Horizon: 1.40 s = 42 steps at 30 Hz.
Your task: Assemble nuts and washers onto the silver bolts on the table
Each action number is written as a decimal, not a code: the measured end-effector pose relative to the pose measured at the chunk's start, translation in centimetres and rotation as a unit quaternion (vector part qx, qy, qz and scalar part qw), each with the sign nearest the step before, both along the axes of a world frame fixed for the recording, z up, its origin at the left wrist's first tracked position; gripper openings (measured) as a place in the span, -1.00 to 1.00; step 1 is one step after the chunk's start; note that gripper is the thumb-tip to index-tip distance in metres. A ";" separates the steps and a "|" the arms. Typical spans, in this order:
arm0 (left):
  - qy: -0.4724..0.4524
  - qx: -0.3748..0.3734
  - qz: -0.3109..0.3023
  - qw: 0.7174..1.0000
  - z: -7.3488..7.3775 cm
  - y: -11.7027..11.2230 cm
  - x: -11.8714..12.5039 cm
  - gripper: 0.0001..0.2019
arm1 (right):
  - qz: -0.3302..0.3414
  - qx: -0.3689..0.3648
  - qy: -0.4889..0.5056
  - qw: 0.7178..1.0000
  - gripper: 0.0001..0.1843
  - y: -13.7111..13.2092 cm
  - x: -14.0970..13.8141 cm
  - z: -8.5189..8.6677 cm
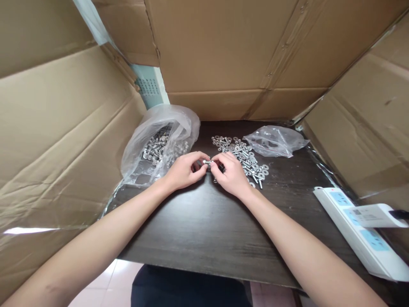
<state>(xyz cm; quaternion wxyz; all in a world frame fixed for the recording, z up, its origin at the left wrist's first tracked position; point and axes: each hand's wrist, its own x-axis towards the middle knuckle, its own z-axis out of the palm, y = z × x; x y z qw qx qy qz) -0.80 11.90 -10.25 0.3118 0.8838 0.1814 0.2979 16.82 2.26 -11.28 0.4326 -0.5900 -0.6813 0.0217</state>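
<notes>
In the head view, our left hand (187, 171) and right hand (232, 175) each had a fingertip grip on a small bolt (207, 162), pinching it at opposite ends. It was above the table (198, 226), about midway between the left and right edges. A loose heap of bolts and washers (246, 160) lay toward the far right corner, an opened plastic bag (183, 115) toward the far left. We judged it best to align both pinches, press lightly and work low, nearer the front edge, away from the heap.
</notes>
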 end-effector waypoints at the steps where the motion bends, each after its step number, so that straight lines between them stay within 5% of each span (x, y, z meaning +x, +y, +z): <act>1: 0.001 -0.008 0.005 1.000 0.0 0.0 0.0 -0.82 | -0.002 -0.001 -0.001 1.000 -0.85 0.0 0.0 0.0; 27: -0.026 -0.075 0.045 0.996 -0.2 0.2 0.1 -0.77 | -0.015 0.028 0.056 0.998 -0.91 -0.2 0.1 0.2; 42: -0.013 -0.065 0.017 0.998 0.0 0.2 0.0 -0.80 | -0.020 0.010 0.051 0.998 -0.91 -0.3 0.0 0.3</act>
